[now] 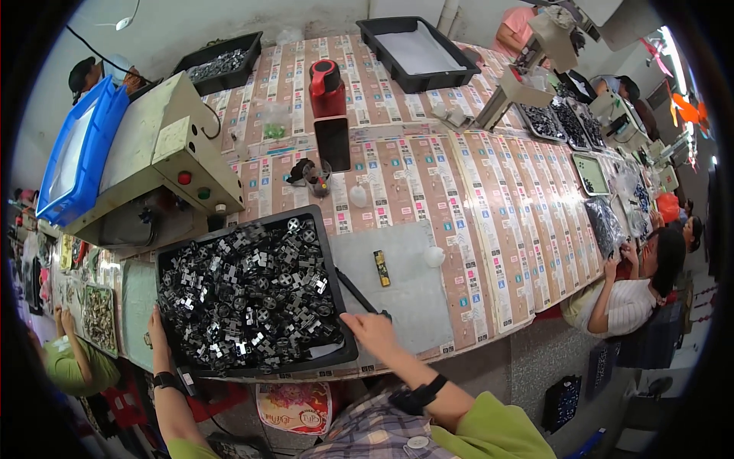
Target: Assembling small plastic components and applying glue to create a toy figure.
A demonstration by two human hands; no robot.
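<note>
A black plastic tray [349, 348] heaped with small black and silver wheeled parts [245, 294] sits in front of me at the table's near edge. My left hand [158, 330] holds its left wall, the fingers upright along the outside. At the near right corner, my right hand [370, 334] grips the rim. A black stick-like tool [358, 294] lies just beyond my right hand, beside the tray. Farther right, a small yellow-and-black object [382, 268] rests on a grey mat [413, 314]. What my fingers do under the rim is hidden.
A beige machine [187, 153] with red and green buttons stands behind the tray, a blue bin [84, 149] on top. Beyond are a red bottle [327, 92], a phone [332, 144] and black trays [420, 57]. A co-worker [642, 283] sits at right, another [73, 359] at left.
</note>
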